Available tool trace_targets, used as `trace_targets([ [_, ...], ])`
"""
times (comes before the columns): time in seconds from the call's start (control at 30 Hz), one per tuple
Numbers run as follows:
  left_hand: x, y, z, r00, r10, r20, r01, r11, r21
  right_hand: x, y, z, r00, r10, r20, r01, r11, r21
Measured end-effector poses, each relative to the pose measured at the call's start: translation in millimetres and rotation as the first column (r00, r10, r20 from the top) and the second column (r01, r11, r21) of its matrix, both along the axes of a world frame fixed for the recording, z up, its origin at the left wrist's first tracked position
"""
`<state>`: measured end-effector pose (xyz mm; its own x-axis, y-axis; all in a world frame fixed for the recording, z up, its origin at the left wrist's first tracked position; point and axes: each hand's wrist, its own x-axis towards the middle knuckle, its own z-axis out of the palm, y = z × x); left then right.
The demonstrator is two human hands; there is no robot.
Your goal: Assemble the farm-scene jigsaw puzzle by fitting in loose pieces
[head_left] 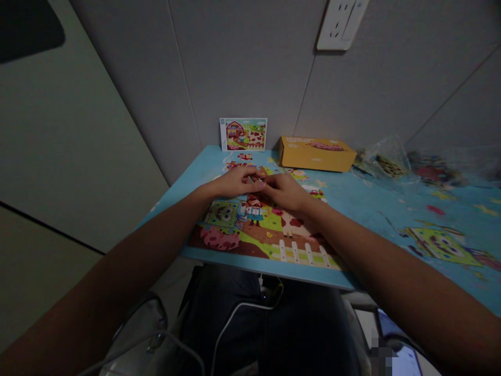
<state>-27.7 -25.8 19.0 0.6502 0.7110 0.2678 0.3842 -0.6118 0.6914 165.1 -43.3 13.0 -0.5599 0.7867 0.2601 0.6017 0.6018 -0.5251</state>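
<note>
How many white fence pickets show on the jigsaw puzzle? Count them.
4, at the near side of the jigsaw puzzle: leftmost picket, second picket, third picket, rightmost visible picket. The right forearm may hide more.

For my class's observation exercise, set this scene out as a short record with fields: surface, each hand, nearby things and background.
Surface: blue printed table
Work in hand: colourful farm picture lying flat, with a cow and white fence
Left hand: over the picture's far part, fingers close to the other hand's
Right hand: beside it, fingers bent together; whether they hold anything is unclear
Far edge: upright card with a similar farm scene; yellow box; clear bag
Background: grey wall, white socket plate
</note>
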Motion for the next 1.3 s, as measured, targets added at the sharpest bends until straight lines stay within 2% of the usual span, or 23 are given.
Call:
trace_targets([
  [0.1,-0.3,2.5,-2.5,0.996,-0.051,0.068,0.054,0.998,-0.043,-0.4,0.3,0.3,0.993,-0.110,-0.040,0.112,0.993,0.048],
  [0.17,0.5,4.3,-4.8,0.993,-0.040,0.115,0.053,0.993,-0.107,-0.1,1.0,1.4,0.985,-0.157,-0.074,0.163,0.984,0.070],
  [0.37,2.4,7.9,-5.2,0.942,0.226,0.247,-0.160,0.952,-0.260,0.8,4.8,1.6,0.979,-0.192,-0.070,0.198,0.974,0.106],
  [0.47,1.6,8.0,-1.8,0.901,0.280,0.332,-0.178,0.936,-0.305,0.7,6.8,-1.1,0.976,-0.211,-0.050,0.216,0.968,0.127],
  [0.6,0.5,8.3,0.5,0.869,0.275,0.412,-0.131,0.929,-0.345,0.5,7.4,-1.4,0.971,-0.237,-0.026,0.238,0.964,0.122],
  [0.9,1.5,8.6,0.7,0.855,0.260,0.448,-0.089,0.925,-0.368,-0.8,4.9,2.4,0.974,-0.227,-0.021,0.228,0.963,0.144],
  [1.2,-0.4,7.4,1.3,0.866,0.269,0.422,-0.106,0.922,-0.371,0.0,6.5,0.0,0.976,-0.217,-0.022,0.218,0.963,0.157],
  [1.3,-1.3,9.1,-0.4,0.872,0.274,0.405,-0.139,0.933,-0.333,-0.1,6.6,-0.3,0.976,-0.215,-0.029,0.217,0.965,0.150],
])
